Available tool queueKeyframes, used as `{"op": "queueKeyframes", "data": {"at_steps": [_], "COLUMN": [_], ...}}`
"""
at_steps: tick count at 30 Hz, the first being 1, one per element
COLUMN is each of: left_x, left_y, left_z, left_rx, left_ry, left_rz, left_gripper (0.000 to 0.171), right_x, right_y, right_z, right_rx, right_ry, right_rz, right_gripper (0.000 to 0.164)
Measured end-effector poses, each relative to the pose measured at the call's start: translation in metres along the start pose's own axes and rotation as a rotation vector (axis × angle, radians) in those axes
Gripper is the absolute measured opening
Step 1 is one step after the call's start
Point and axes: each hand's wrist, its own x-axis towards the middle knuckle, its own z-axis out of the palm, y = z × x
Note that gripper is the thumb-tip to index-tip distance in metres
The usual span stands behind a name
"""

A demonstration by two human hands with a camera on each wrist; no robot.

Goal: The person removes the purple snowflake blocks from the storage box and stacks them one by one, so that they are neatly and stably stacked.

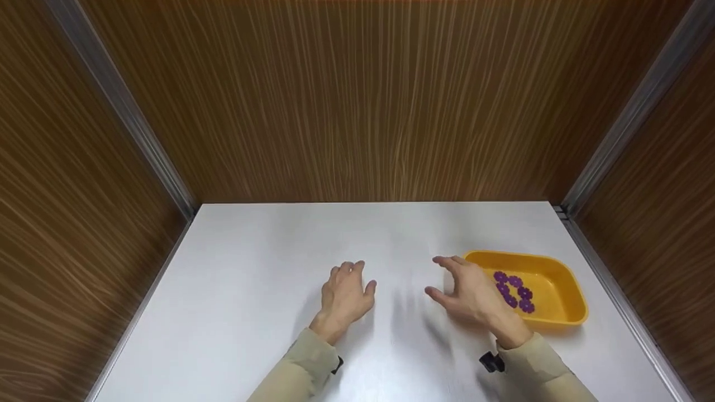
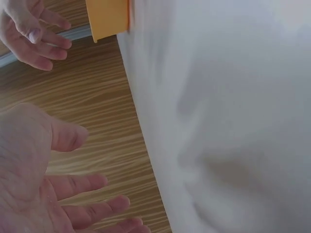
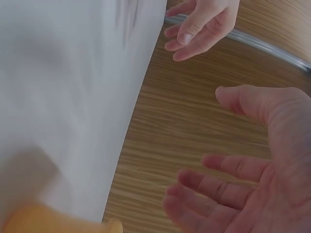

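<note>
My left hand (image 1: 345, 297) hovers over the middle of the white table, its fingers relaxed and holding nothing. To its right, my right hand (image 1: 473, 290) is spread with thumb and fingers apart, also with nothing in it. That hand overlaps the left side of a yellow plastic tray (image 1: 572, 301) in the head view, hiding part of its rim. Inside the tray lie several purple flower-shaped pieces (image 1: 526, 305), grouped toward its left side. Both palms show bare in the wrist views, the left one (image 2: 24, 179) and the right one (image 3: 272, 194).
The white table (image 1: 234, 268) is bordered by wood-grain panels at the back (image 1: 363, 111), left (image 1: 72, 212) and right (image 1: 659, 212). Metal rails (image 1: 139, 128) run along the panel corners. A small black item (image 1: 491, 362) sits at the right sleeve's cuff.
</note>
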Motion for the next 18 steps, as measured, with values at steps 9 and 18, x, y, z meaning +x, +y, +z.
{"op": "queueKeyframes", "data": {"at_steps": [9,18], "left_x": [0.002,0.005], "left_y": [0.01,0.021], "left_z": [0.008,0.015], "left_rx": [-0.071,-0.131], "left_ry": [0.026,0.03], "left_rz": [0.017,0.025], "left_gripper": [0.045,0.043], "right_x": [-0.01,-0.021], "right_y": [0.018,0.038], "right_z": [-0.019,-0.033], "right_rx": [0.046,0.048], "right_ry": [-0.001,0.119], "right_rz": [0.106,0.039], "right_gripper": [0.051,0.04]}}
